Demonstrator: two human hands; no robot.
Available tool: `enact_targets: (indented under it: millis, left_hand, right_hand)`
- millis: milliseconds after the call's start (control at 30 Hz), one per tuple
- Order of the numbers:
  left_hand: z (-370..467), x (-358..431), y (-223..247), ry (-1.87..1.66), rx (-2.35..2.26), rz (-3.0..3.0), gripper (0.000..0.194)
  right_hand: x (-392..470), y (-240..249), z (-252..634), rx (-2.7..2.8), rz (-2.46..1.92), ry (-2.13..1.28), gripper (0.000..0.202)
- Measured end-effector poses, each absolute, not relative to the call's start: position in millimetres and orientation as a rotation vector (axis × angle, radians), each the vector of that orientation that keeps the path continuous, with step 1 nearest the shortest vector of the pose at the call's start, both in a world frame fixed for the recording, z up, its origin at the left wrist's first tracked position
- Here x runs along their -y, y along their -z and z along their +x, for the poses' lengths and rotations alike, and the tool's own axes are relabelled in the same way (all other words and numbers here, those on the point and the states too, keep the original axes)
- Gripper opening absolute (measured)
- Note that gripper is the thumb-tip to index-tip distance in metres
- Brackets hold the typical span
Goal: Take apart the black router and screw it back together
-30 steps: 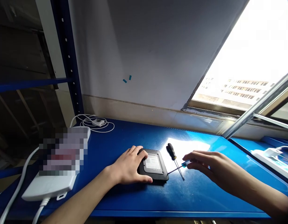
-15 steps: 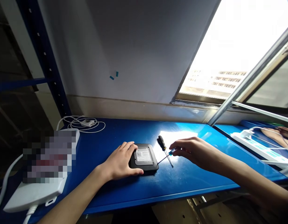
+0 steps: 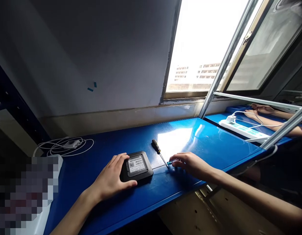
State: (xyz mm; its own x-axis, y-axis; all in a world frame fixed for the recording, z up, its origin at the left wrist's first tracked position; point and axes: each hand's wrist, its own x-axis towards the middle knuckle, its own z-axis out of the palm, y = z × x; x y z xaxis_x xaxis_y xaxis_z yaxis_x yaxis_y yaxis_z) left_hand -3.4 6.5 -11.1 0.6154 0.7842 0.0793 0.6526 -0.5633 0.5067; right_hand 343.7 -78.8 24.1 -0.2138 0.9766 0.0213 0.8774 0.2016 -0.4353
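A black square device [image 3: 146, 160] with a white printed label lies flat on the blue table. My left hand [image 3: 111, 178] grips its left side, fingers on the top edge and thumb along the near edge. My right hand [image 3: 186, 162] holds a screwdriver with a clear blue handle [image 3: 172, 162], pinched between fingers and thumb. Its shaft points left, with the tip at the device's right side; whether it touches is unclear. Another screwdriver, black with a yellow band [image 3: 156, 146], lies on the table, its shaft crossing the first one near the blue handle.
White coiled cable with an adapter [image 3: 71, 144] lies at the back left, near a white, partly blurred object [image 3: 55, 163]. Metal posts [image 3: 215, 81] stand at the right. Beyond them are a white power strip [image 3: 244, 129] and another person's hands [image 3: 257, 114]. The table's front edge [image 3: 151, 209] is near me.
The view has turned right, so the scene sits further left. The blue-handled screwdriver lies lower and flatter, and my right hand has come down towards the table. My left hand stays on the device.
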Motion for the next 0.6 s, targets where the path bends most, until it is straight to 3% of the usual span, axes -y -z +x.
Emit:
enact_targets:
  millis: [333, 600]
  left_hand:
    - [-6, -10, 16, -0.417, -1.167, 2.404, 0.081]
    - [-10, -13, 21, -0.382, -1.164, 2.418, 0.078]
  right_hand:
    - [74, -17, 361, 2.151, -1.613, -0.213, 0.036]
    - [64, -34, 352, 2.249, -1.598, 0.061, 0.024]
